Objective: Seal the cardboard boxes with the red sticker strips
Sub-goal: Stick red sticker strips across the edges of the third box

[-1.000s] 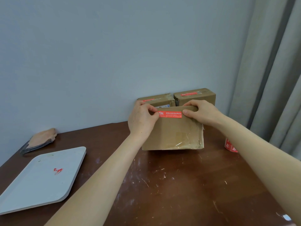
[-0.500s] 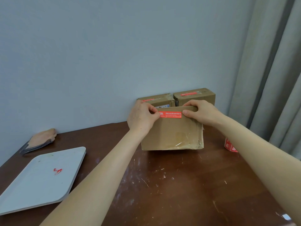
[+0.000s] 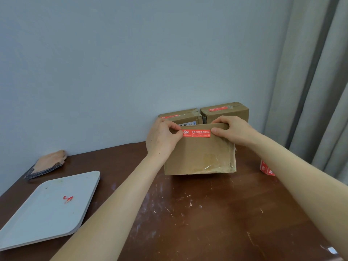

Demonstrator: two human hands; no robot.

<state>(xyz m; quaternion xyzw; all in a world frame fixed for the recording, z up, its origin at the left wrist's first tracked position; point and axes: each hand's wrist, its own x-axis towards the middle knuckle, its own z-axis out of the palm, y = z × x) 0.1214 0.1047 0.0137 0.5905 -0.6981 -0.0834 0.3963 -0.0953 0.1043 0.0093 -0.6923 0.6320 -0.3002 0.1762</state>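
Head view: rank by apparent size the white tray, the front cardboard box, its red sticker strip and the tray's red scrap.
1. white tray, though it is nearer the camera
2. front cardboard box
3. red sticker strip
4. red scrap

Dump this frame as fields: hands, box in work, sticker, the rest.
front box: on table
red sticker strip: near face, just under top edge
left hand: grips front box's top-left edge, thumb at strip's left end
right hand: grips top-right edge, thumb at strip's right end
rear left box, rear right box: against wall, red strip atop each
sticker roll: right of front box
tray: left, holds red scrap
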